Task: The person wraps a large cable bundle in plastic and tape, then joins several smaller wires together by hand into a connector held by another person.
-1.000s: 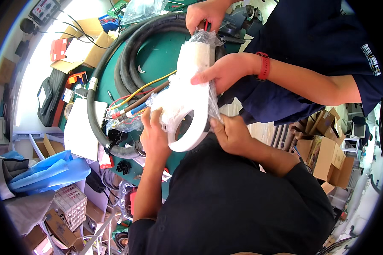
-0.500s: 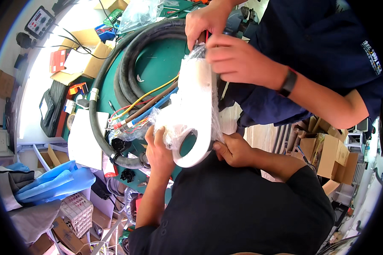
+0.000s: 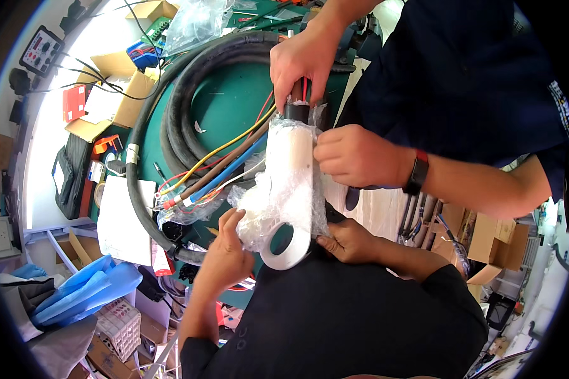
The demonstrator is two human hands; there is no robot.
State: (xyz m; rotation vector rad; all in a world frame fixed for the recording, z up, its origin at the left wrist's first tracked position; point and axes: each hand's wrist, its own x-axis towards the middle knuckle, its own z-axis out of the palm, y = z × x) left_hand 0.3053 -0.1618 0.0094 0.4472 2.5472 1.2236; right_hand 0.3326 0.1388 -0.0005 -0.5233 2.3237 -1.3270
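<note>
white, film-wrapped, ring-ended plastic housing (image 3: 289,161), clamped in right hand (image 3: 351,241), is best steadied; closure of left hand (image 3: 227,254) cannot be told.

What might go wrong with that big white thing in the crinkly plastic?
The plastic wrap could slide, making the white handle hard for the left hand and right hand to steady. The colourful wires are close beside it, so they might snag. The other person's hands are there too; somebody could get bumped.
</note>
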